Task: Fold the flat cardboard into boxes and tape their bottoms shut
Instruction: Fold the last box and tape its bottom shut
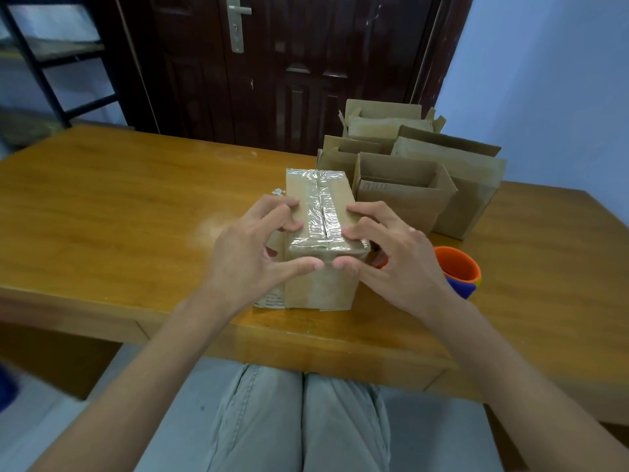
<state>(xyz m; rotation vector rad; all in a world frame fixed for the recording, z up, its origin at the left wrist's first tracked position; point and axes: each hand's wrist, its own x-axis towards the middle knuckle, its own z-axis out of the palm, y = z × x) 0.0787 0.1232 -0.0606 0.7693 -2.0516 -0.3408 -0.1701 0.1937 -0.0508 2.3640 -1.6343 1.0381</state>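
A small cardboard box [320,199] stands upside down on the wooden table [119,206], its bottom flaps facing up and covered with shiny clear tape along the middle seam. My left hand [258,247] grips the box's near left edge, fingers on top and thumb on the front face. My right hand [391,253] grips the near right edge the same way. Both thumbs nearly meet at the box's front top edge.
Several folded open boxes [405,195] stand in a cluster behind and to the right. An orange and blue tape roll [459,267] lies just right of my right hand. A dark door is behind the table, a black rack at far left.
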